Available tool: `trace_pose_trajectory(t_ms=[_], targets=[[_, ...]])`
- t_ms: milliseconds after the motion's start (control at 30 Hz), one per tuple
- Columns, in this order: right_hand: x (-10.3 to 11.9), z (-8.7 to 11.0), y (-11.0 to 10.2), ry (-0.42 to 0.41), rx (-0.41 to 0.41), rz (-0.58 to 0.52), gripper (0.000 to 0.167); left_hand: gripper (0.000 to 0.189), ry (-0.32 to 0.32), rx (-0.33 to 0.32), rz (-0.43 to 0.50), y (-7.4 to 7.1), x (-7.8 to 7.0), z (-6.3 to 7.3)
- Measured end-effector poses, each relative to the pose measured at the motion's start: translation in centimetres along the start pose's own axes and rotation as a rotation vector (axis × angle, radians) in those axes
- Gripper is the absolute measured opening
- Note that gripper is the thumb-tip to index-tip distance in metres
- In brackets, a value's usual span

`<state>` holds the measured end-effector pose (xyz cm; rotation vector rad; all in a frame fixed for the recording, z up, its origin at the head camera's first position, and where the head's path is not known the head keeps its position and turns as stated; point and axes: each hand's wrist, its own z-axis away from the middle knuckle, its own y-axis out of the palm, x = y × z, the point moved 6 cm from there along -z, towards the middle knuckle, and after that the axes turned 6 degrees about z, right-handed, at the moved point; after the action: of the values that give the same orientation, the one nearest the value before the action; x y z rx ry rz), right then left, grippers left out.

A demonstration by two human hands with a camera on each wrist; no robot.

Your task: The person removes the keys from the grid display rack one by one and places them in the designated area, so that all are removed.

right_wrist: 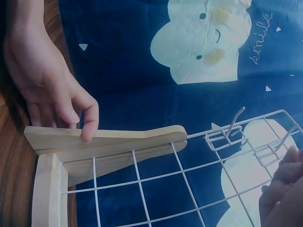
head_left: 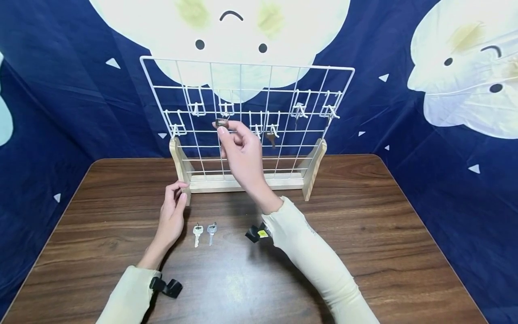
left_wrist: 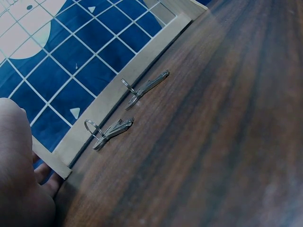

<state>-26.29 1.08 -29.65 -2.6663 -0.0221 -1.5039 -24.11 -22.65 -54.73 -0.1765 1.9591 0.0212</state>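
Observation:
A white wire grid rack (head_left: 279,91) stands on wooden side supports. My left hand (head_left: 171,216) grips the left wooden support (head_left: 180,162) low down, some fingers passing behind it in the left wrist view. Raised in front of the grid, my right hand (head_left: 244,155) pinches a key (head_left: 221,122) by its head between thumb and index finger, close below an upper hook (head_left: 227,108). The fingers hide most of this key. On the table lie two silver keys, a left one (head_left: 197,235) and a right one (head_left: 212,234), each with a small ring.
Several white hooks hang on the grid, among them a far-left hook (head_left: 176,129) and a far-right hook (head_left: 331,110). A brassy key (head_left: 271,138) hangs from a middle hook. The wooden table (head_left: 364,216) meets a blue cloth backdrop (head_left: 404,135) behind.

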Motion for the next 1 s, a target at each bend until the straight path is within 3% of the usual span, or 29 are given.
trace_pose_trajectory(t_ms=[1000], targets=[[1.7,0.1,-0.1,-0.068,-0.037,-0.092,0.023,0.032,-0.011,0.003,0.005,0.1,-0.3,-0.1]])
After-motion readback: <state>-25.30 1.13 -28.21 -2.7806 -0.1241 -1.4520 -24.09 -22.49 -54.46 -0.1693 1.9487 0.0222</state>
